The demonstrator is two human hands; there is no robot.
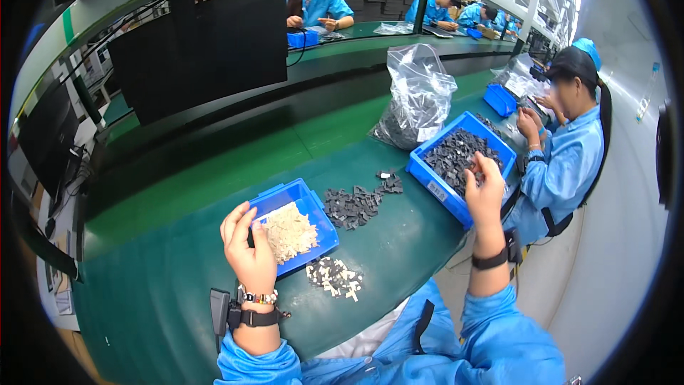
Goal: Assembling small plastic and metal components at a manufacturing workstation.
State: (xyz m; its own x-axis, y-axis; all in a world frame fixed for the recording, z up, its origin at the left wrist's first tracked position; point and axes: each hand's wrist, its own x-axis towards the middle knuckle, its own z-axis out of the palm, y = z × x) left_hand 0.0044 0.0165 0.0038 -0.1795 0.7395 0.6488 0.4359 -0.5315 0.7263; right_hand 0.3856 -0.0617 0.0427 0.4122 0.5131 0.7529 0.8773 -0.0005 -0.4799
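My left hand [249, 248] rests at the left rim of a blue bin [326, 232] that contains a heap of small cream pieces [288, 232]. Its fingers curl loosely, the thumb apart from them, and I see nothing in it. Over the near right side of a larger blue bin [433, 187], my right hand [486, 189] is raised with thumb and fingers parted. Small dark grey pieces [456, 153] fill that bin. Between the bins lies a loose pile of dark pieces [350, 207]. A mixed cluster of cream and dark pieces [335, 276] lies nearest me.
A clear plastic bag [420, 96] of dark parts stands behind the larger bin. A co-worker [570, 135] sits close on the right by a small blue bin [500, 100]. A black panel [199, 50] stands at the back left. Other people work across the green bench [178, 299].
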